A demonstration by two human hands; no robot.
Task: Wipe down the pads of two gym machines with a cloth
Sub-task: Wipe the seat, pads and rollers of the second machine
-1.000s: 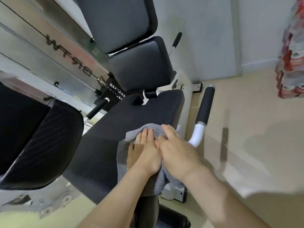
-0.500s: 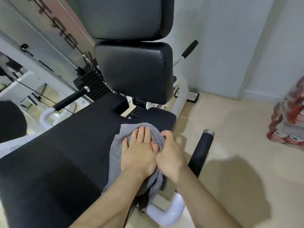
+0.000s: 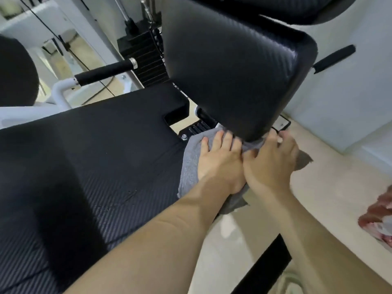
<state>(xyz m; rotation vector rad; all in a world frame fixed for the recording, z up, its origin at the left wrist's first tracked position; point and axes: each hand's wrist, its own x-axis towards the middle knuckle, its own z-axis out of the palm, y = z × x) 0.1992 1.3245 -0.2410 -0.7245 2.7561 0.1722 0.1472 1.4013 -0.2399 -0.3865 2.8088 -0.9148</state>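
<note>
The cloth (image 3: pixel 188 164) lay at the seat pad's (image 3: pixel 95 155) right edge, long axis 12 to 6, pressed under the flat left hand (image 3: pixel 220 164). The right hand (image 3: pixel 271 164), fingers spread, rested alongside. The back pad (image 3: pixel 233 71) loomed at 12.

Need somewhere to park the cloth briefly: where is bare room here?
The seat pad lies bare everywhere left of the cloth. Crowded: its far right corner, where the left hand and right hand press the cloth at the back pad edge.
</note>
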